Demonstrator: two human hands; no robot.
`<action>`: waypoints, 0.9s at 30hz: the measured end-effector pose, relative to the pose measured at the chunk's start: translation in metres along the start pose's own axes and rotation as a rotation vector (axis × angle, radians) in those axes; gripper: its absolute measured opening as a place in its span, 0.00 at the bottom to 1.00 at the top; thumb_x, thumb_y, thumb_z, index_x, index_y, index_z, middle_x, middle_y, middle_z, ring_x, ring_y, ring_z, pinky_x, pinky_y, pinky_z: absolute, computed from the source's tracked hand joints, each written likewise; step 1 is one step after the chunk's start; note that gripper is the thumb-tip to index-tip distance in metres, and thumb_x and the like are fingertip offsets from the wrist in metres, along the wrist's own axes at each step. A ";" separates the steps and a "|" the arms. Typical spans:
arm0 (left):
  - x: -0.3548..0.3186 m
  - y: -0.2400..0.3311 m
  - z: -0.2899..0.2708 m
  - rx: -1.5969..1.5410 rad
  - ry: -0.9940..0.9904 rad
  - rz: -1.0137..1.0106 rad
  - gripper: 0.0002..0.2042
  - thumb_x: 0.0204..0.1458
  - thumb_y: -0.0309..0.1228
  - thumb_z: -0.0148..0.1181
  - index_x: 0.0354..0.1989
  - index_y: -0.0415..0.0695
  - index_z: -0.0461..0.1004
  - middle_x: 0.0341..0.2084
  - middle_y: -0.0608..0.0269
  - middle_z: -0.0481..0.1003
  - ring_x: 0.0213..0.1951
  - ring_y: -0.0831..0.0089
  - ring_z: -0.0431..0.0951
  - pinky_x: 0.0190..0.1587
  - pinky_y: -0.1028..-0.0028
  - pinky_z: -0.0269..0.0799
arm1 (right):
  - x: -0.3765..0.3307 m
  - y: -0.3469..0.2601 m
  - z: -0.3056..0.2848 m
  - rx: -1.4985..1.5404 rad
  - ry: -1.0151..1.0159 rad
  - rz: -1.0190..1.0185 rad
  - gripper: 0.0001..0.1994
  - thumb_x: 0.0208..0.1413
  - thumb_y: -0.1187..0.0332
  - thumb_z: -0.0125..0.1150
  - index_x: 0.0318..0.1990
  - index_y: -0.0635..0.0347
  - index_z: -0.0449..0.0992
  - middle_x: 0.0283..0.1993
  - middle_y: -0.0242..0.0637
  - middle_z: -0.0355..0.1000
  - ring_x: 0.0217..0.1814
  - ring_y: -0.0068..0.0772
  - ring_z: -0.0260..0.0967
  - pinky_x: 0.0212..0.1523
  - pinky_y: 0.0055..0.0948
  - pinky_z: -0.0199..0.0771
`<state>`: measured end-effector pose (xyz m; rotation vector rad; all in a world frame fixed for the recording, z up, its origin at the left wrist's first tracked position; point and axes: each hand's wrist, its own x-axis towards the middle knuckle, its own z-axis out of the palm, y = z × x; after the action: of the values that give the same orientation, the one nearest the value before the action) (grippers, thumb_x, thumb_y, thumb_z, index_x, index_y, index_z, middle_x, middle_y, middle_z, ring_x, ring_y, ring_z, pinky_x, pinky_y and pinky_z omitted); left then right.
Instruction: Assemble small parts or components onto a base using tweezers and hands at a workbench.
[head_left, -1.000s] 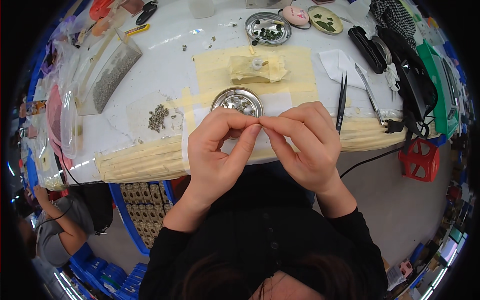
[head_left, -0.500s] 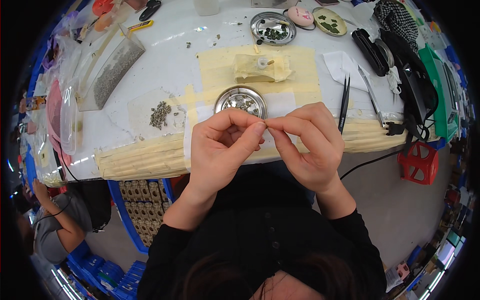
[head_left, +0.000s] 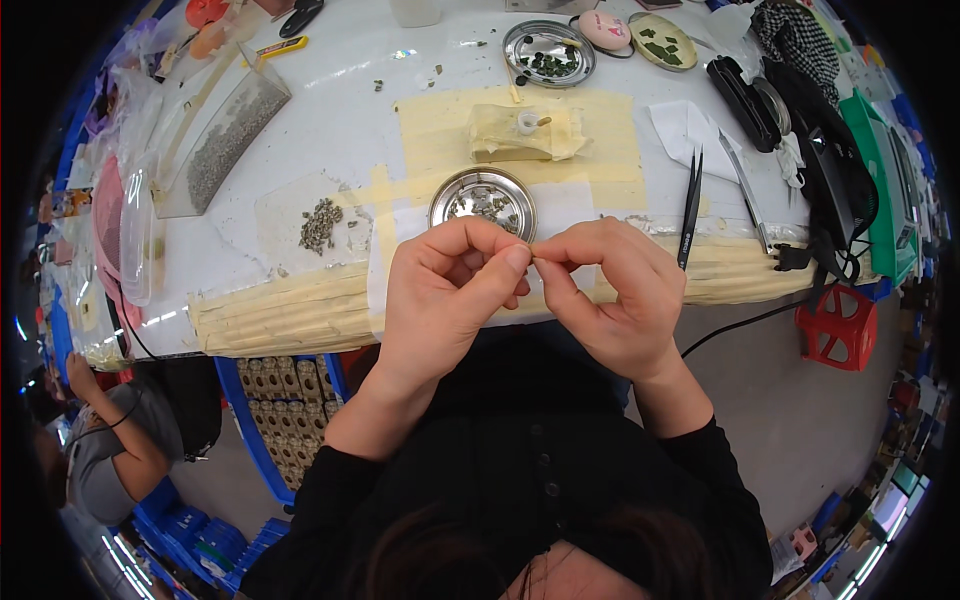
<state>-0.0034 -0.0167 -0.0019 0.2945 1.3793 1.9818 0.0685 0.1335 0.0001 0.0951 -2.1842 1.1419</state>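
Thumb and forefinger of my left hand are pinched, and so are those of my right hand. Their tips meet in front of my chest, over the table's near edge. Whatever sits between the fingertips is too small to name. Just beyond the hands lies a round metal dish with small greenish-grey pieces in it. Behind the dish stands a block wrapped in cream tape, with a small whitish cup on top. A heap of small greyish pieces lies to the left of the dish.
Black tweezers and a silver tool lie to the right. A clear container of grey granules rests at left. Farther back is a metal plate with dark green pieces. A blue crate sits below the table; a co-worker's arm shows at left.
My right hand has shifted very slightly, its fingers a little more bent. The fingertips of both hands stay together. The co-worker's hand at left has moved slightly.
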 end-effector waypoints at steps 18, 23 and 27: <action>0.001 -0.010 0.003 0.612 0.152 0.731 0.05 0.42 0.17 0.65 0.28 0.36 0.76 0.25 0.59 0.75 0.27 0.72 0.75 0.30 0.77 0.70 | 0.000 -0.006 0.002 -0.080 0.053 -0.043 0.08 0.44 0.81 0.66 0.34 0.65 0.77 0.29 0.39 0.75 0.26 0.35 0.74 0.25 0.26 0.72; 0.000 -0.012 0.001 0.572 0.139 0.696 0.05 0.41 0.17 0.65 0.28 0.36 0.76 0.25 0.59 0.75 0.28 0.71 0.74 0.32 0.76 0.70 | 0.001 -0.007 0.000 -0.026 0.002 -0.038 0.09 0.44 0.82 0.65 0.34 0.65 0.76 0.28 0.39 0.74 0.26 0.34 0.74 0.25 0.25 0.72; 0.001 -0.013 0.000 0.535 0.110 0.699 0.05 0.41 0.17 0.64 0.27 0.36 0.76 0.25 0.59 0.75 0.28 0.71 0.74 0.31 0.76 0.69 | 0.001 -0.007 -0.001 0.003 -0.011 -0.035 0.09 0.42 0.82 0.65 0.33 0.65 0.76 0.27 0.39 0.74 0.24 0.32 0.73 0.24 0.24 0.71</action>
<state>0.0009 -0.0135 -0.0133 1.0431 2.0707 2.1275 0.0711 0.1303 0.0058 0.1412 -2.1823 1.1278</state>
